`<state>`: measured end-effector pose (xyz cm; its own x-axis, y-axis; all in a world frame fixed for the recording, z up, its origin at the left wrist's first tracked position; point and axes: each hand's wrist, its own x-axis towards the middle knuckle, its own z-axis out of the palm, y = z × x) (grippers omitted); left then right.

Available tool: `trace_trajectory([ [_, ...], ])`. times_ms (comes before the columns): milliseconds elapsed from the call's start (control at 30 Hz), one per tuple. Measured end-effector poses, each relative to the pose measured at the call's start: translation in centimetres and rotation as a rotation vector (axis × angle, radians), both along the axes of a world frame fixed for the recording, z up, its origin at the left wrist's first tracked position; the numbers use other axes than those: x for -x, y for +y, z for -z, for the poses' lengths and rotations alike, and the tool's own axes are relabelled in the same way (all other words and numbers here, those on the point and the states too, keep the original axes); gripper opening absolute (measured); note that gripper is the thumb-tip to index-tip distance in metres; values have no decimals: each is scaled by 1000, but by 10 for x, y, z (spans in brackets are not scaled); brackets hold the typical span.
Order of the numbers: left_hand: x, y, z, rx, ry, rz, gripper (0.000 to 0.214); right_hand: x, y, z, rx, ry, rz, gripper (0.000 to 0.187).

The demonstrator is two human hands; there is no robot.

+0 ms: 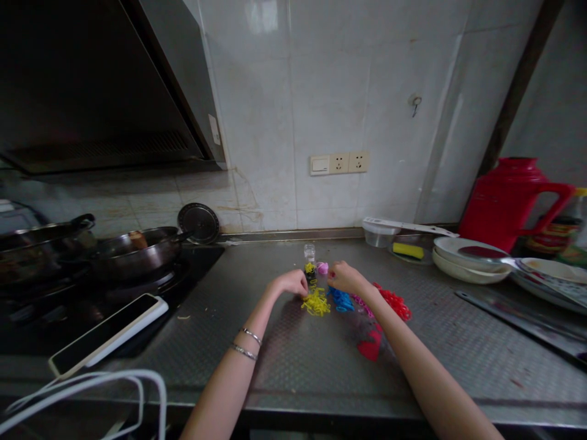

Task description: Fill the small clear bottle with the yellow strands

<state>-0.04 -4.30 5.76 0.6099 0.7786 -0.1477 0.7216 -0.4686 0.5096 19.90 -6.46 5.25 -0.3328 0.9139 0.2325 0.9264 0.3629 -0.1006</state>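
Observation:
My left hand [292,283] is closed, its fingers curled in at the left edge of a pile of yellow rubber bands [316,304]. My right hand [345,277], also closed with fingertips pressed together, hovers above a pile of blue rubber bands [341,300]. What either hand grips is too small to make out. A small pink round thing [323,268] lies between the hands, behind the piles. Beside it, a small clear container [309,251] has yellow bands at its front. Red rubber bands [396,304] and pink rubber bands [362,305] lie near my right forearm, which partly covers them.
A red flat piece [369,346] lies nearer the counter's front edge. Left are a phone [107,335] on a white stand and a pan [137,253] on the stove. Bowls [470,269], a yellow sponge [408,250], a knife [518,324] and a red thermos [498,201] stand right.

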Motion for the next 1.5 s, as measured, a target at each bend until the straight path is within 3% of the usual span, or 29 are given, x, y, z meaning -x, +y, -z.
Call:
trace_trajectory([
  [200,12,3,-17,-72,-120,23,17,-3,4,3,-31,-3,-9,18],
  [533,30,16,-87,-271,-352,-60,22,-2,3,0,-19,-14,24,18],
  [667,26,33,-104,-329,-464,-96,25,-2,2,-1,5,-5,30,17],
  [800,12,46,-99,-353,-518,-160,25,-1,2,-1,17,0,33,17],
  [1000,-11,49,-71,-347,-622,-217,26,-1,3,3,-16,-25,11,19],
  [1200,-15,50,-46,-295,-712,-277,26,-1,5,5,-16,-27,5,19],
  [1500,-15,51,-38,-240,-777,-318,24,0,2,3,3,-27,12,20],
])
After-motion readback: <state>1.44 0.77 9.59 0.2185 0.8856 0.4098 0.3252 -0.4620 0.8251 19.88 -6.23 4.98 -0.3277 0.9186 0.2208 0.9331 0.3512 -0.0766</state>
